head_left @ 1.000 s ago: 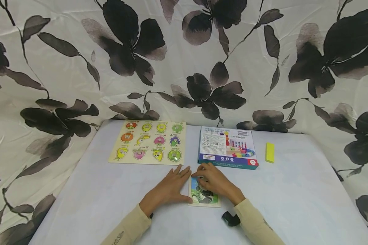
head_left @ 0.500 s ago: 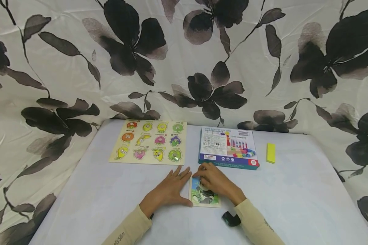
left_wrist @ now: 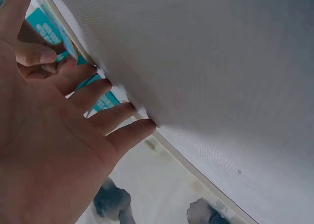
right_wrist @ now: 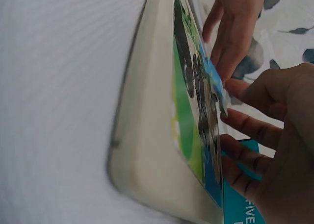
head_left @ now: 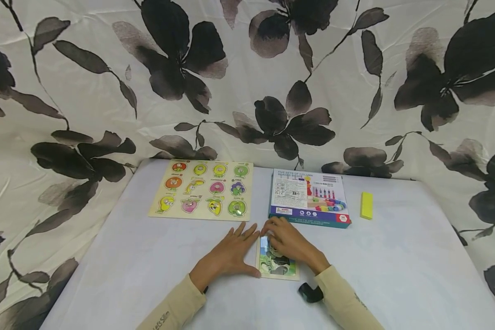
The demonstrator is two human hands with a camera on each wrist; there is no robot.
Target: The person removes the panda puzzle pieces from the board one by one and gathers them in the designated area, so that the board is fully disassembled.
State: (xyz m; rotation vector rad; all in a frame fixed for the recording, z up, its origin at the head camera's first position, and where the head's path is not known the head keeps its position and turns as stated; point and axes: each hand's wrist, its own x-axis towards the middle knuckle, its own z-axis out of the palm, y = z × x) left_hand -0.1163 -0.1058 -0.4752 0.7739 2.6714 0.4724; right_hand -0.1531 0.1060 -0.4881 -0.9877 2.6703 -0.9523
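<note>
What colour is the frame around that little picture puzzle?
The puzzle frame is pale cream, best seen in the right wrist view.

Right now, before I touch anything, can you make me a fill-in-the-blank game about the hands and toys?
1. Seen from the person's side, the fruit board lies to the ____ of the box.
2. The slim block on the table is coloured ____.
3. The person's ____ hand has its fingers spread beside the puzzle.
4. The box's title begins with the word ____.

Missing words: left; yellow; left; FIVE.
</note>
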